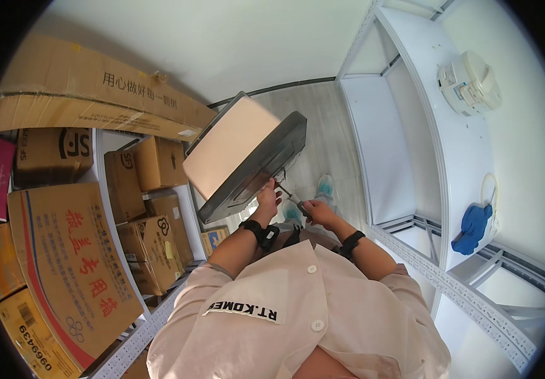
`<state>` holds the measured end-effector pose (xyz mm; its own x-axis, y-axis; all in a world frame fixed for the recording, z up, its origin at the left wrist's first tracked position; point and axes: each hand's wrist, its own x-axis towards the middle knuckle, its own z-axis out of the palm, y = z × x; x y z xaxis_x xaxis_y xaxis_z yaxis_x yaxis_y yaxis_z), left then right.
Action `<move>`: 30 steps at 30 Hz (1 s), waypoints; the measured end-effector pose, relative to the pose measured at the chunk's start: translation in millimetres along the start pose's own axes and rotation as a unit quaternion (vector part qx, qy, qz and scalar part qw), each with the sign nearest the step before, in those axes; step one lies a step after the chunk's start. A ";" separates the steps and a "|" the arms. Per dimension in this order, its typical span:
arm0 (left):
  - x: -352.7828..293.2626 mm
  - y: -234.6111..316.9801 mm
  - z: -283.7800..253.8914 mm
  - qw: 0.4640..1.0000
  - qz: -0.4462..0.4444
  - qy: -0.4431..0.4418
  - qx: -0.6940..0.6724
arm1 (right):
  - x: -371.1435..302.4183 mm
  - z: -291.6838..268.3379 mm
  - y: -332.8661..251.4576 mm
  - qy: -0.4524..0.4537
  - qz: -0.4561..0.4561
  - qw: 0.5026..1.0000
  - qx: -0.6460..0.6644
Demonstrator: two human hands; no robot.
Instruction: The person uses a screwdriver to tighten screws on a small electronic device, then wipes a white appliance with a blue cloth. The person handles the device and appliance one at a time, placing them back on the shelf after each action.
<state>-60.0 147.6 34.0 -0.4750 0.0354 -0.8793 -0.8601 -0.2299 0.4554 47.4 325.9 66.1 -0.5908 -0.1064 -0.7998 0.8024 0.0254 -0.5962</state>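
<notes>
A pale pink, block-shaped thing [233, 142] with a broad black panel [256, 170] along its near side stands tilted in front of me. I cannot make out its kind. My right hand [319, 213] is closed round the handle of what looks like a screwdriver [292, 198], its thin shaft pointing up and left at the black panel. Beside the shaft's tip, my left hand [268, 198] has its fingers drawn together against the panel. Whatever they pinch is too small to tell.
Shelves of cardboard boxes [77, 252] rise on the left, with a long carton [108, 95] across the top. White metal shelving [430, 126] on the right bears a white bucket [470, 83] and a blue item [472, 227]. Grey floor [332, 126] shows between.
</notes>
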 end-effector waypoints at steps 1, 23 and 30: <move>-0.8 0.1 1.1 1.000 0.000 0.002 -0.002 | 0.2 -0.9 1.3 -0.001 0.001 1.000 0.004; -37.6 28.0 39.9 0.867 0.154 -0.184 0.437 | -68.2 -83.2 -18.3 0.100 -0.177 0.976 -0.081; -126.5 89.5 160.4 0.832 0.076 -0.375 0.402 | -149.0 -144.2 -33.4 0.236 -0.266 0.932 -0.075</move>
<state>-106.7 278.6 208.4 -0.3116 0.7319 -0.6059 -0.4832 0.4270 0.7643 96.5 484.2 195.0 -0.9010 0.3036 -0.3099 0.3864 0.2365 -0.8915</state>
